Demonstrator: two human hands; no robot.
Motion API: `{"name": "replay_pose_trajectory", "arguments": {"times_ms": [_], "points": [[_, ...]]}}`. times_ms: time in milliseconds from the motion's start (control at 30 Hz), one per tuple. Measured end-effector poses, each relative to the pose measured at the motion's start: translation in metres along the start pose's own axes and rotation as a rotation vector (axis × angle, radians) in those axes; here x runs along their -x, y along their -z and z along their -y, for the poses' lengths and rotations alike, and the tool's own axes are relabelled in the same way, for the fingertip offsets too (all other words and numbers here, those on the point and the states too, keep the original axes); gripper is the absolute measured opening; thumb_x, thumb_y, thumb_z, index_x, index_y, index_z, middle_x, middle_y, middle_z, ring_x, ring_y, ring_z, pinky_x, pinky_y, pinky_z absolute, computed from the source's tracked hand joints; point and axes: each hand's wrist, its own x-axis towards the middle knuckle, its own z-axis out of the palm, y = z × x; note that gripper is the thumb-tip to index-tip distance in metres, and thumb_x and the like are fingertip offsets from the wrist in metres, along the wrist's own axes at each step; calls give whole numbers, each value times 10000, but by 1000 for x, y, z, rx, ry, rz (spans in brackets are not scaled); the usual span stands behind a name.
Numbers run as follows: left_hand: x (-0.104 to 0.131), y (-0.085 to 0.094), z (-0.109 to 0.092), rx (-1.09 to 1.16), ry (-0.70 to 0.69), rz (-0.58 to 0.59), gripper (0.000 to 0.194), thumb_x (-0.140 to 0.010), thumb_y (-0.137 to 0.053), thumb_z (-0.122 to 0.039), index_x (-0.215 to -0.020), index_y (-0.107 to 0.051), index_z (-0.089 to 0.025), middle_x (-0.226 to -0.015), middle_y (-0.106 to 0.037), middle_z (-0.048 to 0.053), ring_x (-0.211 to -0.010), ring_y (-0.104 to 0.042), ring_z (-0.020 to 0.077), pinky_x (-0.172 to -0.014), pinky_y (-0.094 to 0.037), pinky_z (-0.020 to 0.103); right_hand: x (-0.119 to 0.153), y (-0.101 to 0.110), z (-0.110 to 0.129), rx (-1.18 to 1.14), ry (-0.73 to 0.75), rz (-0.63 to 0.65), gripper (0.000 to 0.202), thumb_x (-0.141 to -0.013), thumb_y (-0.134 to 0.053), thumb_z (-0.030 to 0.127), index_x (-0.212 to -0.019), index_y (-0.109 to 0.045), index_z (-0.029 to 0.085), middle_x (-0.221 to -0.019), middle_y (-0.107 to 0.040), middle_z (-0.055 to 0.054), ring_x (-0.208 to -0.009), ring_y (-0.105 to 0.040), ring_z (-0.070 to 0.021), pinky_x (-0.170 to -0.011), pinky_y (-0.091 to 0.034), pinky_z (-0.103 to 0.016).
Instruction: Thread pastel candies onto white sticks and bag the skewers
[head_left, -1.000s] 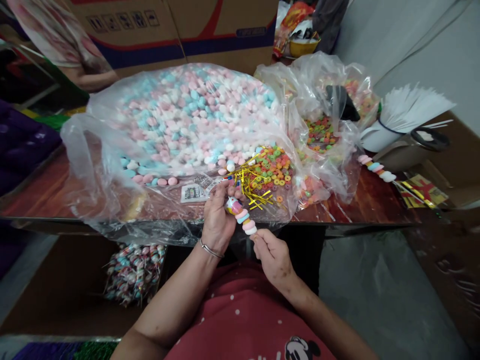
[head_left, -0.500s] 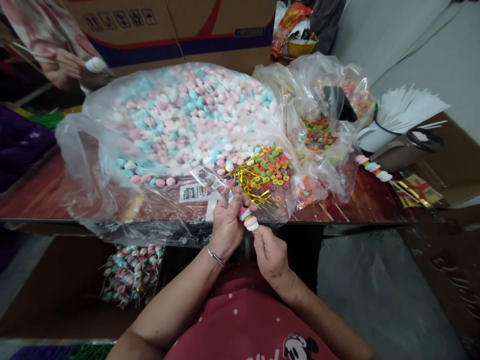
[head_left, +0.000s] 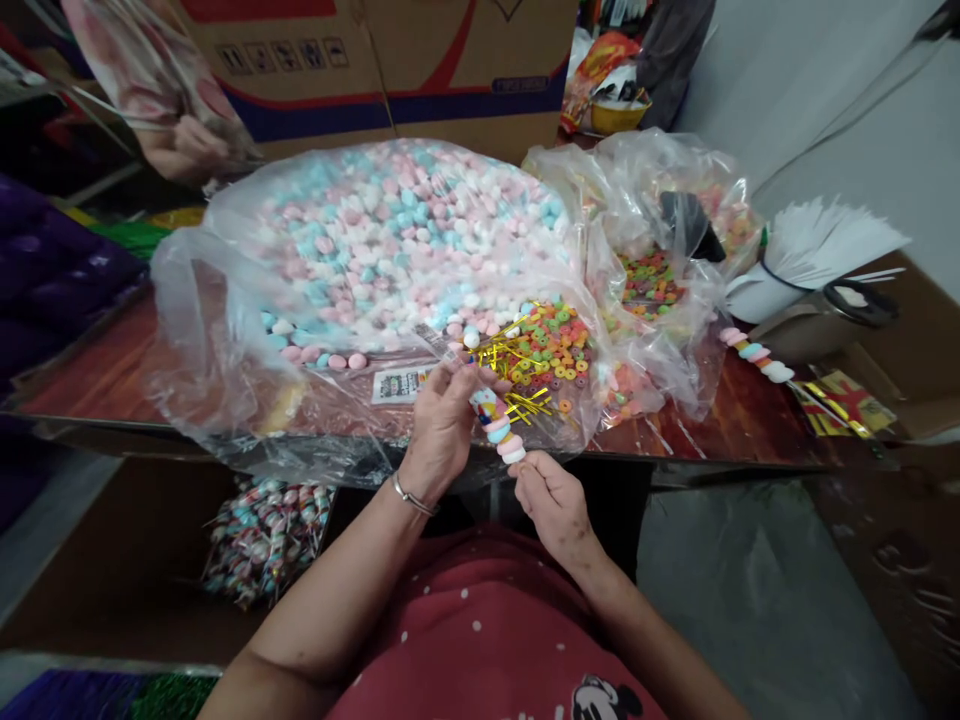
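Note:
A marshmallow skewer (head_left: 498, 436) in pink, blue and white slants between my hands at the table's front edge. My left hand (head_left: 441, 428) is closed round a clear printed plastic wrapper (head_left: 435, 342), which covers the skewer's upper part. At the lower end, by the white marshmallow, my right hand (head_left: 551, 503) pinches the skewer; its stick is hidden by the fingers. Just beyond my hands lie gold twist ties (head_left: 517, 350) and colourful ring-shaped cereal (head_left: 559, 345). A flat printed packet (head_left: 399, 386) rests left of them.
A big clear bag of marshmallows (head_left: 405, 230) spreads over the table (head_left: 82, 370). To the right are another skewer (head_left: 756, 355), a mug of white sticks (head_left: 765, 292) and a dark mug (head_left: 799, 320). Below left, a carton (head_left: 142, 560) holds wrapped skewers. Another person's hand (head_left: 191, 150) shows behind.
My left hand has shifted slightly left along the wrapper, showing more of the skewer and the printed part. My right hand keeps its pinch. The other person's marshmallow piece is out of sight.

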Motion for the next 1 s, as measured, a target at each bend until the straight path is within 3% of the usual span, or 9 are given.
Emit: {"name": "replay_pose_trajectory", "arguments": {"times_ms": [133, 267, 367, 500, 600, 767, 867, 1000], "points": [[-3, -2, 3, -46, 29, -11, 389, -695, -781, -351, -955, -552, -175, -598, -614, -42, -476, -611, 129, -459, -470, 219, 2, 1, 0, 138, 54, -2, 302, -934, -388, 391, -816, -564, 176, -474, -398, 76, -418, -360, -72, -431, -299, -197], [-3, 1, 5, -49, 92, -46, 318, -736, -729, -377, -879, -550, -156, -632, -628, -22, -468, -609, 119, -474, -486, 229, 3, 4, -1, 461, 231, -132, 239, -920, -412, 314, -851, -597, 179, -540, -483, 45, -463, -417, -80, -480, -350, -198], [0, 2, 6, -46, 89, -41, 334, -730, -726, -350, -930, -537, -162, -650, -630, -23, -503, -632, 137, -473, -473, 225, 4, 5, 0, 632, 346, -205, 222, -914, -422, 267, -873, -618, 172, -606, -556, 17, -484, -452, -78, -506, -365, -197], [10, 0, 16, -31, 17, -33, 351, -737, -713, -314, -994, -518, -177, -648, -629, -26, -568, -655, 157, -483, -447, 213, 6, 4, -1, 637, 311, -210, 237, -925, -400, 269, -864, -608, 174, -601, -543, 16, -486, -466, -80, -513, -370, -198], [18, -2, 28, -5, -26, -46, 323, -769, -687, -330, -1005, -526, -178, -667, -640, -16, -606, -664, 158, -525, -465, 222, 7, 1, -3, 484, 195, -163, 232, -921, -405, 310, -851, -585, 181, -536, -462, 46, -457, -417, -79, -481, -343, -202], [29, -2, 41, -27, 40, -45, 247, -801, -656, -392, -881, -569, -175, -747, -675, 16, -702, -689, 174, -592, -500, 247, 5, -7, -3, -72, -119, 10, 266, -899, -446, 390, -748, -531, 189, -450, -385, 88, -384, -306, -56, -383, -252, -182], [26, 2, 34, 20, 70, -33, 289, -742, -708, -391, -898, -612, -168, -820, -706, 45, -794, -698, 209, -698, -526, 302, 2, -7, 1, -334, -258, 46, 222, -832, -523, 382, -729, -536, 185, -400, -348, 114, -332, -199, -35, -332, -166, -171], [13, 9, 14, 114, 58, -39, 415, -722, -717, -481, -973, -653, -157, -913, -718, 78, -852, -691, 231, -815, -519, 368, -1, -5, 6, -483, -339, 141, 199, -777, -585, 357, -711, -558, 172, -366, -357, 118, -295, -177, -21, -298, -150, -156]]}}
